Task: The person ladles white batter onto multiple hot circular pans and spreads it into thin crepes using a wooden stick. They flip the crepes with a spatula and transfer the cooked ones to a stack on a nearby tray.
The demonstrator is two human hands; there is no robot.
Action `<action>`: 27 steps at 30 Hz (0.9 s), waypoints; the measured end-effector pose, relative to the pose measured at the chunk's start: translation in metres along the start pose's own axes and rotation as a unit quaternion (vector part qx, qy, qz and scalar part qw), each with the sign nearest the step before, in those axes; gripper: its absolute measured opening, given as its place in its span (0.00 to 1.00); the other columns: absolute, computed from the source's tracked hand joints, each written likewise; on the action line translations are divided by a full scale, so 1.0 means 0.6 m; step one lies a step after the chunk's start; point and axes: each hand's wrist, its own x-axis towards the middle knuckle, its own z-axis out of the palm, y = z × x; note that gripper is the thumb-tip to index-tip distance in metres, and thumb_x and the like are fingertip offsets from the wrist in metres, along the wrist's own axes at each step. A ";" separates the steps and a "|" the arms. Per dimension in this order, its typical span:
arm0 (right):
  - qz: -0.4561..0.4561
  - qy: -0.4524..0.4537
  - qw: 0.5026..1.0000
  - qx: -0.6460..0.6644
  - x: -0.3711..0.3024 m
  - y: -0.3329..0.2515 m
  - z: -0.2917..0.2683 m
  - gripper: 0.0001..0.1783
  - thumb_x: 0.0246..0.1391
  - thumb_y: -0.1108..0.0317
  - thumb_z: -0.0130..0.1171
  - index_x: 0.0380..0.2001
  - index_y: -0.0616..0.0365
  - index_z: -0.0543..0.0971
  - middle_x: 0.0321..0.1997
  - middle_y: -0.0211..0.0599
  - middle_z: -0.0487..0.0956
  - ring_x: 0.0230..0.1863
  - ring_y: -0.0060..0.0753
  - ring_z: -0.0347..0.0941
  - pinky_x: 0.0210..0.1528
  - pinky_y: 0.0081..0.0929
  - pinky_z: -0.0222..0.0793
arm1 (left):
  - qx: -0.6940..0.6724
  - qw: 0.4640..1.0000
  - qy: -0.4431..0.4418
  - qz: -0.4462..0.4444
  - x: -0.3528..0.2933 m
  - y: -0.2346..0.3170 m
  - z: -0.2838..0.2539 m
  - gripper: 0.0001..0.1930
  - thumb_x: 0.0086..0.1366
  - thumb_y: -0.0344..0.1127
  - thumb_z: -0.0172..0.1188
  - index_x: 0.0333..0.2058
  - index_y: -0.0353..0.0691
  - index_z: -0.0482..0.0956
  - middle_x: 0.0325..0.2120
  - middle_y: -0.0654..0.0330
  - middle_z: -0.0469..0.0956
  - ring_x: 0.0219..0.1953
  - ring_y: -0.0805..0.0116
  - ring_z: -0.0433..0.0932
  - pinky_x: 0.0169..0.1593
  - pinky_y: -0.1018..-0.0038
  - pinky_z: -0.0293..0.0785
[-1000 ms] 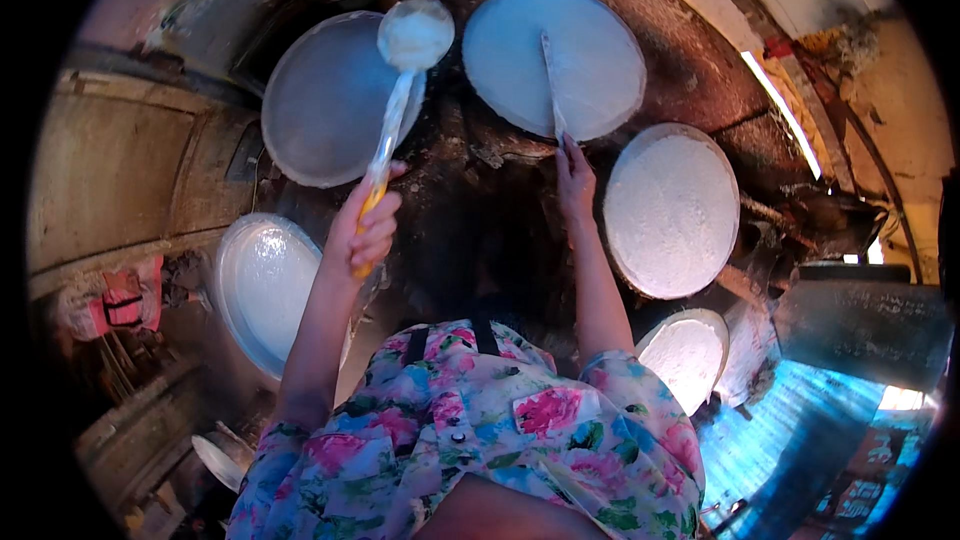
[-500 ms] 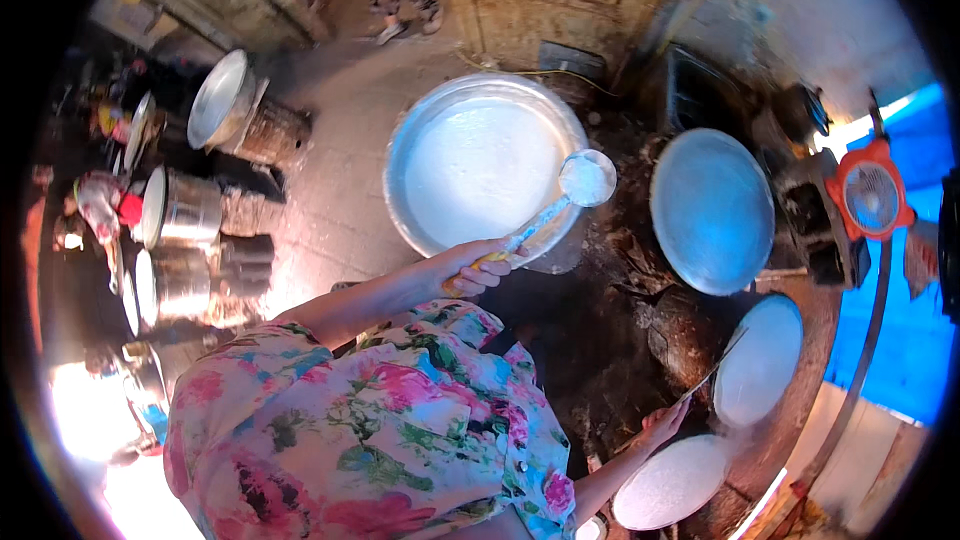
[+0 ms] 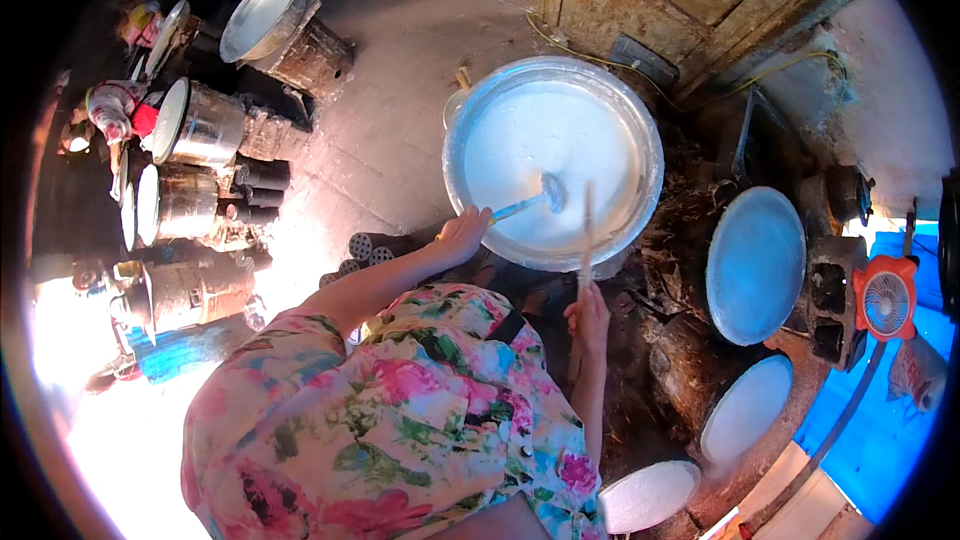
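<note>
The right hand [image 3: 590, 320], nearest the floral sleeve, has its fingers wrapped around a thin stick [image 3: 585, 235] standing upright at the basin's near rim. The left hand [image 3: 465, 233] grips the handle of a ladle [image 3: 535, 198], whose bowl sits sunk in the white liquid. The big metal basin [image 3: 640, 105] looks nearly full, so probably little has been scooped out. Round covered steamers [image 3: 755, 265] crowd its right side; bare floor [image 3: 385, 110] lies open to the left.
</note>
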 end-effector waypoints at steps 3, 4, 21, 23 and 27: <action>0.057 -0.036 0.995 -0.074 0.041 0.000 -0.002 0.25 0.67 0.58 0.44 0.64 0.51 0.63 0.16 0.29 0.71 0.11 0.14 0.60 0.12 0.15 0.54 | -0.043 0.998 -0.053 -0.014 0.016 0.021 -0.057 0.11 0.67 0.36 0.47 0.46 0.42 0.70 0.30 0.44 0.76 0.40 0.44 0.78 0.39 0.51 0.73; 0.049 -0.033 0.996 -0.068 0.032 -0.011 -0.006 0.24 0.67 0.58 0.44 0.64 0.50 0.64 0.15 0.28 0.70 0.10 0.14 0.59 0.11 0.16 0.53 | -0.087 0.995 -0.051 -0.002 0.003 0.018 -0.070 0.11 0.67 0.37 0.48 0.46 0.42 0.70 0.31 0.44 0.76 0.40 0.44 0.78 0.39 0.52 0.73; 0.125 -0.139 0.977 0.107 -0.049 0.007 -0.051 0.27 0.68 0.55 0.43 0.66 0.47 0.60 0.19 0.29 0.70 0.11 0.14 0.54 0.12 0.15 0.47 | -0.876 -0.003 -0.420 -0.237 -0.071 0.067 -0.061 0.23 0.75 0.44 0.37 0.60 0.33 0.57 0.21 0.63 0.59 0.15 0.79 0.59 0.14 0.84 0.60; 0.107 -0.152 0.975 0.122 -0.067 -0.017 -0.041 0.27 0.68 0.56 0.42 0.67 0.48 0.58 0.20 0.28 0.70 0.12 0.14 0.54 0.13 0.14 0.48 | -0.884 0.020 -0.412 -0.220 -0.093 0.079 -0.114 0.23 0.76 0.45 0.35 0.60 0.33 0.57 0.21 0.63 0.58 0.15 0.79 0.59 0.14 0.83 0.61; -0.058 -0.081 0.995 -0.005 -0.091 -0.060 -0.014 0.24 0.66 0.62 0.48 0.63 0.51 0.66 0.22 0.29 0.71 0.18 0.16 0.60 0.20 0.15 0.56 | -0.891 0.155 -0.391 -0.169 -0.106 0.094 -0.194 0.23 0.76 0.45 0.34 0.61 0.35 0.57 0.21 0.63 0.58 0.13 0.78 0.59 0.13 0.84 0.60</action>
